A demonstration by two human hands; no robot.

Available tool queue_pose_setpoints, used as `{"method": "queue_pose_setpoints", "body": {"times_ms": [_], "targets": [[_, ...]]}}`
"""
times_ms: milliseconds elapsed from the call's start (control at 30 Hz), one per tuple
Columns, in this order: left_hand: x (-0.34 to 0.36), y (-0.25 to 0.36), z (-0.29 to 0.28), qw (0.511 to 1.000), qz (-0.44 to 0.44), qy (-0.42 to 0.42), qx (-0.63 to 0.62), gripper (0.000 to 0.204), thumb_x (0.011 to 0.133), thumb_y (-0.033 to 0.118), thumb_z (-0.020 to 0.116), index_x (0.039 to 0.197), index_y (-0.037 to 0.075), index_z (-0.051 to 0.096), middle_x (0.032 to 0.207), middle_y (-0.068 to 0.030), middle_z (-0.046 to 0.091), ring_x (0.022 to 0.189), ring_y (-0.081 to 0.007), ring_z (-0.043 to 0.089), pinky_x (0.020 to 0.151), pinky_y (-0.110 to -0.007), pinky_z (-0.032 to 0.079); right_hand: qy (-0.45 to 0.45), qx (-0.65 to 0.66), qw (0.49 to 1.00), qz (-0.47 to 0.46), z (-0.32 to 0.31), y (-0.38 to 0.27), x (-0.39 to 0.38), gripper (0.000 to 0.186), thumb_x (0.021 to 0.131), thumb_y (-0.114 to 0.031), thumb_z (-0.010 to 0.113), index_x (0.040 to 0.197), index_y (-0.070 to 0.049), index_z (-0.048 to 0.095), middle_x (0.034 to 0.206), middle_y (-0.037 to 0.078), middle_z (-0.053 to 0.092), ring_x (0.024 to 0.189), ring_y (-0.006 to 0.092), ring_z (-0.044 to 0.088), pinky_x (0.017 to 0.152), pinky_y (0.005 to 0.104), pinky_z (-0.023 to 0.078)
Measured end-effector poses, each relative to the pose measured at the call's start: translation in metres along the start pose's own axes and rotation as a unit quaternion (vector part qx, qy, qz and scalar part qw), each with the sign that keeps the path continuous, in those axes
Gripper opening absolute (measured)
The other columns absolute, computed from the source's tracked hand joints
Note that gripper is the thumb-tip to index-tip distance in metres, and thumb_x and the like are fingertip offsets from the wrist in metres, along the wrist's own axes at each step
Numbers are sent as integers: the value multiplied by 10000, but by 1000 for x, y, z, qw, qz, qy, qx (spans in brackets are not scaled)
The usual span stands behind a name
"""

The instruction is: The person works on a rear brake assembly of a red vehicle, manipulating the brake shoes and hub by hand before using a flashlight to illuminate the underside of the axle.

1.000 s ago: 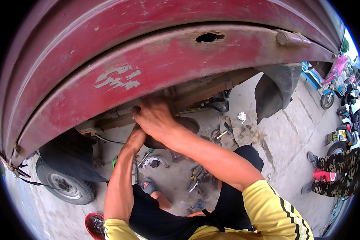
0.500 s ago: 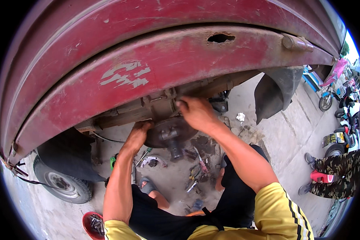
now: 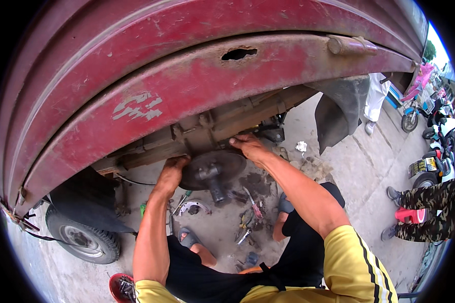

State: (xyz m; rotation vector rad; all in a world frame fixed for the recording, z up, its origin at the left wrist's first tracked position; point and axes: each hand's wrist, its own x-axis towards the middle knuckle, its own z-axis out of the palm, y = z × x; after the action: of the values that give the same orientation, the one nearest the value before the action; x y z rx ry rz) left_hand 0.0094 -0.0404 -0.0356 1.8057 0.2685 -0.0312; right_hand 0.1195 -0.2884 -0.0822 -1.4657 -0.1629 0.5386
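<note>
A dark, round brake backing plate (image 3: 232, 169) with a thick stub at its middle (image 3: 217, 192) sits below the underside of a red vehicle. At its left rim, my left hand (image 3: 172, 173) is closed, its fingertips hidden behind the edge. My right hand (image 3: 250, 147) grips the upper right rim, thumb toward the brown crossbeam (image 3: 194, 137) just above. On the ground beneath the plate lie a pale curved brake shoe (image 3: 194, 207), a tool with a red handle (image 3: 257, 209) and a socket wrench (image 3: 244, 236).
The vehicle's scratched red panel (image 3: 187, 81) arches close overhead. Black mud flaps hang at left (image 3: 86, 197) and right (image 3: 336, 116). A wheel (image 3: 83, 235) stands at left, near a red bowl of metal parts (image 3: 121, 288). At right are a person in camouflage trousers (image 3: 429, 209) and parked motorcycles.
My right hand has come down from the crossbeam to the plate's upper right rim. My left hand stays at the left rim. The view has shifted slightly, and a person in white trousers now shows behind.
</note>
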Motion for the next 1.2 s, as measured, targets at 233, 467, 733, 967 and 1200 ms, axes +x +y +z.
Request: {"method": "queue_pose_setpoints", "body": {"times_ms": [233,467,733,967,1200], "targets": [[5,-3,3,1000,6,-6,1,345,883,275,580,1062,-17,623,1053,-89,622,998,-182,523,941,-288,355,74,-14,997,12,-3,7,5,305,939,-233,608,1149,-15,638,1061,70,671,1000,184,570,904,305,418],[-2,6,2,1000,1,15,9,370,882,271,572,1097,-26,624,1082,-94,626,1014,-188,531,944,-289,361,85,-99,984,-117,1,-32,-4,257,948,-253,573,1009,-17,655,889,113,682,774,292,627,730,394,487],[-4,8,-3,999,8,-13,31,349,886,233,539,1083,-40,630,1079,-87,630,986,-165,541,916,-276,382,90,-374,884,-265,78,-102,-50,273,935,-247,546,1020,-9,648,976,260,639,944,384,628,794,472,480],[1,5,-2,996,20,-64,62,443,931,300,461,1112,-76,611,1110,-149,641,1033,-221,562,952,-325,386,118,-482,739,-456,118,-90,-35,176,769,-156,658,887,-26,654,982,199,587,908,378,598,848,497,443],[-2,16,-1,990,23,-53,130,564,973,368,375,1266,-102,486,1276,-220,549,1206,-281,497,1034,-347,342,87,-488,734,-465,132,-82,-25,176,778,-135,636,916,-31,662,996,201,594,920,360,619,742,447,507]]}}
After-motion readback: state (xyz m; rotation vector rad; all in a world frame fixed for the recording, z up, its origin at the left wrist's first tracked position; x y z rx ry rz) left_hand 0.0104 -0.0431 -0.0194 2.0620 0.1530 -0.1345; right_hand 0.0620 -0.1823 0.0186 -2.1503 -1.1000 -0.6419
